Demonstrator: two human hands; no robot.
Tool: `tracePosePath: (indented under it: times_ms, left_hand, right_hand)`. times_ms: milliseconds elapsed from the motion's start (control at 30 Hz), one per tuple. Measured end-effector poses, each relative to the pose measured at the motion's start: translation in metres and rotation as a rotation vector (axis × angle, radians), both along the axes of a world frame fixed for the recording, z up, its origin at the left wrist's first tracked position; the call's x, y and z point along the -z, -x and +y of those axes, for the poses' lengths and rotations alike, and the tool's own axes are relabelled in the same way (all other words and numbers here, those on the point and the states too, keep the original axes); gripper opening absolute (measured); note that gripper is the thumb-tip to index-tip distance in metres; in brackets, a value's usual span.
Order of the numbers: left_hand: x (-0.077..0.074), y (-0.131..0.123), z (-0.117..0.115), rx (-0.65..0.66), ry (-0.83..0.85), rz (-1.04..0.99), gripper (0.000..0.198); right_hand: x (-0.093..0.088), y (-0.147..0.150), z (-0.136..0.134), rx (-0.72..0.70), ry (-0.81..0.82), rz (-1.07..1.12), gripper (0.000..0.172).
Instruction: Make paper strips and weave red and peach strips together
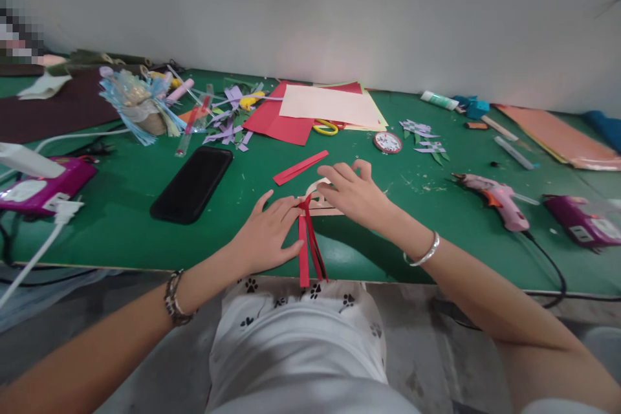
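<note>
My left hand (269, 233) lies low over the table, its fingers stretched out and fingertips on the knotted top of a bundle of red paper strips (304, 252). The thumb is apart from the fingers, close to the edge of the strips, which hang towards the table's front edge. My right hand (352, 194) is closed in a pinch on a curved pale pink paper strip (313, 189) beside the knot. Another pale pink strip (327, 211) lies flat under that hand. Just beyond is a folded red paper strip (301, 168).
A black phone (191, 184) lies left on the green table (257, 171). Coloured paper sheets (330, 107), yellow-handled scissors (326, 127) and a round tin (387, 142) lie behind. A pink glue gun (495, 197) with a cord and purple power strips (582, 220) flank the hands.
</note>
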State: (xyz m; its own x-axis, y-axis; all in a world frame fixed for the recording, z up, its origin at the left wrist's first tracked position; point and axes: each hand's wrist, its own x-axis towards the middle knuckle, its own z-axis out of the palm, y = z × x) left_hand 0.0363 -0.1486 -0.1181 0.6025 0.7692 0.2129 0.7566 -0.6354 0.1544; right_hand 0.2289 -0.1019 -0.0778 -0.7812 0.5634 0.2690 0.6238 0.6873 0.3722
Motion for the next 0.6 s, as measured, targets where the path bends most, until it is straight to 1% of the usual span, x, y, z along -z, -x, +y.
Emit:
tracePosePath:
  times_ms: [100, 233, 400, 600]
  left_hand:
    - [-0.001, 0.0, 0.0, -0.007, 0.005, -0.011, 0.035]
    - [-0.002, -0.001, -0.001, -0.007, 0.006, -0.023, 0.032]
    - [0.0, 0.0, 0.0, -0.008, 0.016, 0.004, 0.034]
    - [0.0, 0.0, 0.0, -0.007, -0.026, 0.017, 0.04]
  right_hand:
    - [-0.004, 0.004, 0.003, -0.048, -0.023, 0.01, 0.027]
    - [-0.006, 0.009, 0.009, -0.109, -0.108, -0.001, 0.032]
    - [-0.004, 0.015, 0.016, -0.161, -0.185, 0.098, 0.027]
    - [-0.005, 0.021, 0.02, -0.215, -0.173, 0.119, 0.022]
